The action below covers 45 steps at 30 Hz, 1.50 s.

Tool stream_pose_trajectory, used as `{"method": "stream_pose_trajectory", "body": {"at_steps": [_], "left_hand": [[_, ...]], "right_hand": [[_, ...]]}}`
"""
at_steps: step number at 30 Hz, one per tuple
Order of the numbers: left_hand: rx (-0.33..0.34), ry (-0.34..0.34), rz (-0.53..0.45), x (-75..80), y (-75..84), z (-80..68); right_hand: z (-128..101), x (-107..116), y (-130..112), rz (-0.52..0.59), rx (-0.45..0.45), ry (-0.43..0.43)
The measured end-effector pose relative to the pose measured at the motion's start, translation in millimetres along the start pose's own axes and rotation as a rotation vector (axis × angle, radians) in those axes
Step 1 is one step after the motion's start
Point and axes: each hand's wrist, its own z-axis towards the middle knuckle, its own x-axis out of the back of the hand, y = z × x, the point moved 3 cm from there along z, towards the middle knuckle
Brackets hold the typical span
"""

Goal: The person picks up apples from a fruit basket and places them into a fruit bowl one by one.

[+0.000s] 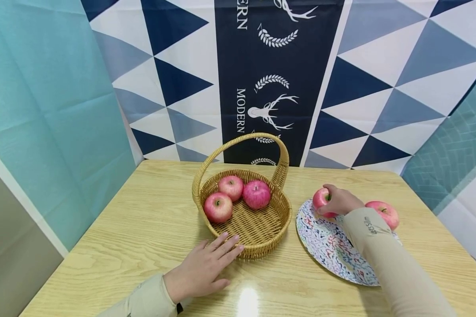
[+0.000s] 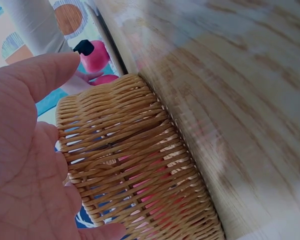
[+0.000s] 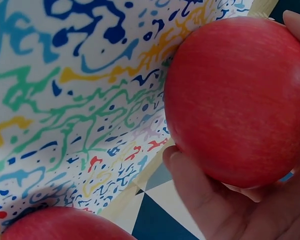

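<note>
A wicker basket (image 1: 262,233) with a tall handle stands mid-table and holds three red apples (image 1: 231,186). My left hand (image 1: 206,266) lies flat on the table, straight fingers touching the basket's near wall (image 2: 135,165). My right hand (image 1: 339,200) grips a red apple (image 1: 321,198) over the far edge of a patterned plate (image 1: 329,246). The right wrist view shows that apple (image 3: 235,100) held by curled fingers above the plate's colourful surface (image 3: 65,100). Another red apple (image 1: 382,213) rests on the plate behind my right forearm, and its top shows in the right wrist view (image 3: 60,225).
The light wooden table (image 1: 143,220) is bounded by patterned cloth walls: blue and white triangles (image 1: 381,88) at the back, teal cloth (image 1: 43,110) on the left. Bare table top lies left of the basket and along the front edge.
</note>
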Motion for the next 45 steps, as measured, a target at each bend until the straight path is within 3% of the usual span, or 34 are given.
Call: {"method": "stream_pose_trajectory", "body": {"at_steps": [10, 45], "left_hand": [[0.003, -0.027, -0.025, 1.5, -0.3, 1.4], [0.016, -0.036, -0.013, 3.5, 1.8, 0.6]], "right_hand": [[-2, 1, 4, 0.025, 0.026, -0.012], [-4, -2, 13, 0.118, 0.146, 0.104]]}}
